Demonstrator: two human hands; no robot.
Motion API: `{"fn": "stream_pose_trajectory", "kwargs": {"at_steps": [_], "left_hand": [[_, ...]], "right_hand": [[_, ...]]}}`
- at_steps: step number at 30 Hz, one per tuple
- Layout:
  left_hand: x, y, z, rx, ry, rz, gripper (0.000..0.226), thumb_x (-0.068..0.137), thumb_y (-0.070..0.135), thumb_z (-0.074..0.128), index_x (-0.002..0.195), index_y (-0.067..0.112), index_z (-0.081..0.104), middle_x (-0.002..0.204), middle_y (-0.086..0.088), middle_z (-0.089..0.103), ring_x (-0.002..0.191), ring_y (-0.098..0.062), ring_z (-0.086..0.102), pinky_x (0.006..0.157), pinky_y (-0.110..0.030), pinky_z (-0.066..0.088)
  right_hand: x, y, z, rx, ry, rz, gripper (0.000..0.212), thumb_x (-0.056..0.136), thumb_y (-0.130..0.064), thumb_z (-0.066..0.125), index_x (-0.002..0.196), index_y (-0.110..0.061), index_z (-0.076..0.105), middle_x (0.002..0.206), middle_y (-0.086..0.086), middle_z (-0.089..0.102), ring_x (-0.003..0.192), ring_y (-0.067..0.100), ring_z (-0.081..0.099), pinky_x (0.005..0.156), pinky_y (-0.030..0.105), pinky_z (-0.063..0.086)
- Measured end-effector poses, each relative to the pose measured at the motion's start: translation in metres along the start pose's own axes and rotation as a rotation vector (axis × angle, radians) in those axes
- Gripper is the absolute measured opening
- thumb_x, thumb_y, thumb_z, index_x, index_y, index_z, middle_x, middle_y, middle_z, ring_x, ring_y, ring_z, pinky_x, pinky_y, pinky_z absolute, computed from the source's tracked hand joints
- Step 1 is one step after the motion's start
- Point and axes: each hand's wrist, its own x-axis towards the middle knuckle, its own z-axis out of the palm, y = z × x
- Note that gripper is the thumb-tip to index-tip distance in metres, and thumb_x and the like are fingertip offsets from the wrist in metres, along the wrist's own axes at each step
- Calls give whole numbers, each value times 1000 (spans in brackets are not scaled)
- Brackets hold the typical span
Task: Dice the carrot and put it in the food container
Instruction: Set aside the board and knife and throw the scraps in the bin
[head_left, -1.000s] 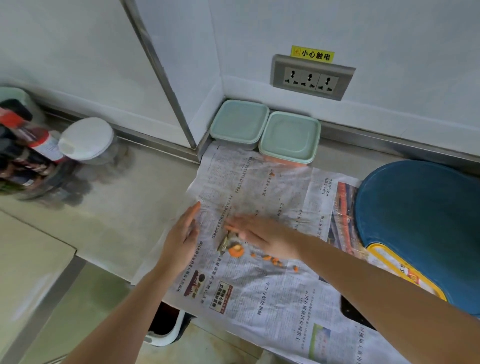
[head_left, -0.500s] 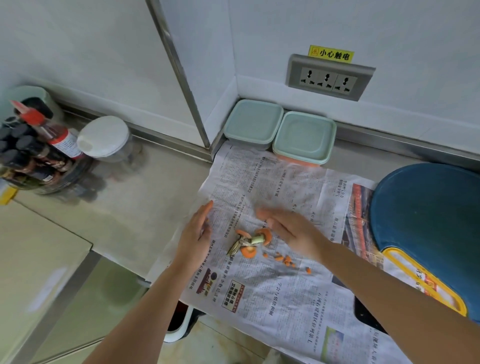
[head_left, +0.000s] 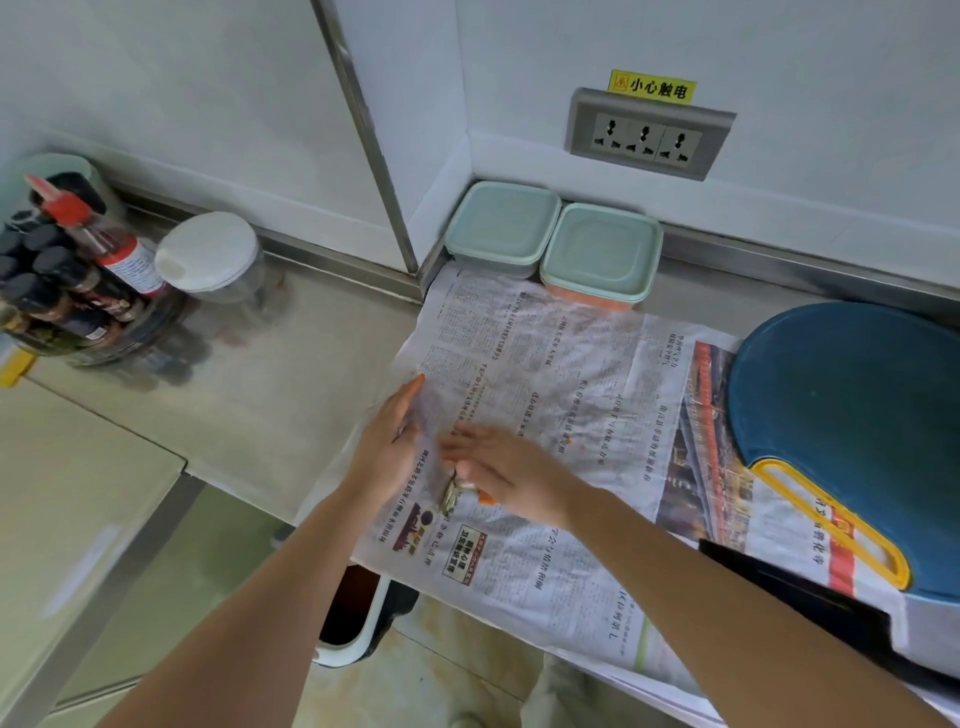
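Nearest the camera, two bare forearms reach forward over the front edge of the grey tabletop (head_left: 291, 364). Below that edge, a white-rimmed waste bin (head_left: 358, 618) stands on the floor.

A sheet of printed newspaper (head_left: 561, 374) is spread on the tabletop. The left hand (head_left: 387, 447) stands on edge at the paper's left border, fingers straight and together, palm facing right; it grasps nothing. The right hand (head_left: 511, 475) lies flat, fingers extended and blurred, pointing left toward the left palm; it grips nothing.

The orange carrot scraps (head_left: 485, 499) lie on the newspaper at the underside of the right hand, touching it, with a pale greenish stem piece (head_left: 451, 493) just beside them, between the two hands. Most of the scraps are hidden by the right hand.

To the right, a dark blue plastic cutting board with a yellow handle slot (head_left: 852, 431) rests on the newspaper, well apart from both hands. A black object (head_left: 810, 608) lies under its near edge; what it is cannot be told.

At the far side, against the wall, sit two square food containers with pale green lids: the left one (head_left: 501, 228) and the right one (head_left: 602, 252), side by side and touching, both closed. Orange contents show through the base of the right one.

Far left, a rack of dark sauce bottles (head_left: 62, 280) and a clear jar with a white lid (head_left: 213, 254) stand on the tabletop. A grey triple wall socket (head_left: 647, 135) is set above the containers.
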Motion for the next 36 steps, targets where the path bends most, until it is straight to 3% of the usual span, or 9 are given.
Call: {"fn": "stream_pose_trajectory", "kwargs": {"at_steps": [5, 10, 15, 18, 21, 25, 27, 30, 36], "left_hand": [[3, -3, -4, 24, -37, 9, 50, 101, 11, 41, 149, 21, 30, 154, 4, 28, 141, -12, 27, 112, -24, 19], [-8, 1, -6, 97, -84, 36, 48, 104, 23, 32, 151, 19, 22, 157, 5, 19, 146, -9, 10, 113, -20, 5], [-53, -14, 10, 475, 43, 163, 52, 105, 28, 23, 153, 16, 7, 159, 4, 1, 141, -3, -10, 112, -23, -14], [-71, -29, 17, 517, 7, 108, 62, 98, 45, 11, 152, 14, 5, 159, 2, 1, 143, -7, -7, 112, -25, -13], [-71, -41, 17, 478, -8, 113, 81, 84, 58, -1, 152, 13, 5, 156, 7, -2, 137, 2, -9, 106, -13, -18], [-68, -36, 15, 417, -14, 87, 59, 99, 41, 14, 151, 14, 9, 159, 3, 4, 137, 3, -6, 109, -16, -13], [-70, -33, 15, 399, -9, 83, 49, 105, 28, 21, 151, 14, 9, 159, 3, 5, 137, 2, -5, 110, -17, -11], [-70, -32, 14, 379, 1, 88, 49, 104, 24, 23, 151, 16, 10, 157, 7, 5, 137, 3, -5, 109, -16, -11], [-72, -33, 13, 285, 7, 87, 48, 104, 23, 26, 151, 17, 15, 156, 10, 9, 142, -1, 2, 111, -16, -8]], "right_hand": [[-39, -7, 12, 143, 40, 53, 38, 105, -30, 33, 130, -18, 60, 143, -6, 48, 139, 5, 29, 114, 16, 13], [-84, 12, 11, 68, 724, 475, 58, 101, -48, 19, 146, -18, 39, 153, -7, 30, 145, 5, 15, 119, 18, 7], [-79, 14, 15, -248, 398, 560, 72, 93, -58, -8, 152, -18, -4, 159, 0, -5, 145, 10, -11, 121, 31, -3], [-68, -13, 32, 10, 243, 277, 58, 98, -56, 12, 152, -34, 7, 158, -2, 23, 144, 9, 16, 119, 40, 22], [-70, -20, 38, 298, 382, 216, 54, 99, -59, 22, 149, -37, 28, 147, -4, 46, 132, 15, 46, 111, 41, 38], [-86, 4, 21, -15, 753, 622, 66, 100, -53, 11, 154, -16, 14, 161, 4, 13, 148, 14, 4, 122, 36, 8], [-88, 9, 26, -148, 642, 827, 74, 95, -58, -5, 153, -11, -4, 161, 8, -7, 147, 18, -12, 121, 36, -4], [-70, -15, 53, -292, 404, 736, 73, 88, -57, -25, 147, -14, -23, 156, 5, -27, 143, 20, -26, 121, 36, -9], [-54, -70, 56, 339, 440, 340, 52, 103, -45, 21, 153, -31, 16, 158, -9, 22, 144, 3, 17, 118, 23, 15]]}}
